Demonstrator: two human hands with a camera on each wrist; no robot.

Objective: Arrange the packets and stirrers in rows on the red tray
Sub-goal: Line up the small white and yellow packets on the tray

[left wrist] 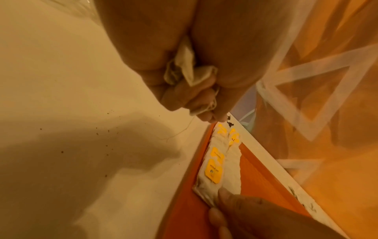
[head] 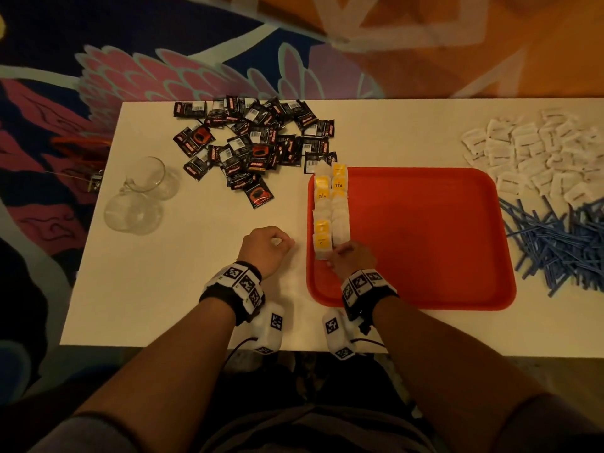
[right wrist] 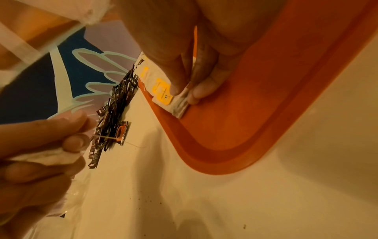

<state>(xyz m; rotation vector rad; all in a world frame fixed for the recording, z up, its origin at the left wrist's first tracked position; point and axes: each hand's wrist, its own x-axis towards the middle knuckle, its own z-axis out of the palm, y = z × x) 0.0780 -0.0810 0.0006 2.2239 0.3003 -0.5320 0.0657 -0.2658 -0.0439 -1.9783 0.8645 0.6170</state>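
Observation:
Two rows of tea bags (head: 330, 210) with yellow tags lie along the left edge of the red tray (head: 425, 237). My right hand (head: 340, 256) sits at the near end of these rows, where its thumb and fingers pinch the nearest tea bag (right wrist: 181, 105). My left hand (head: 277, 243) rests on the white table just left of the tray, curled round a bunch of crumpled white tea bags (left wrist: 184, 69) with a loose string hanging out. A heap of black packets (head: 258, 142), white packets (head: 539, 152) and blue stirrers (head: 562, 243) lie on the table off the tray.
Two glass cups (head: 143, 194) lie at the table's left side. The black packets sit behind and left of the tray, the white packets and stirrers to its right. Dark crumbs dot the white table (head: 163, 289). Patterned carpet surrounds the table.

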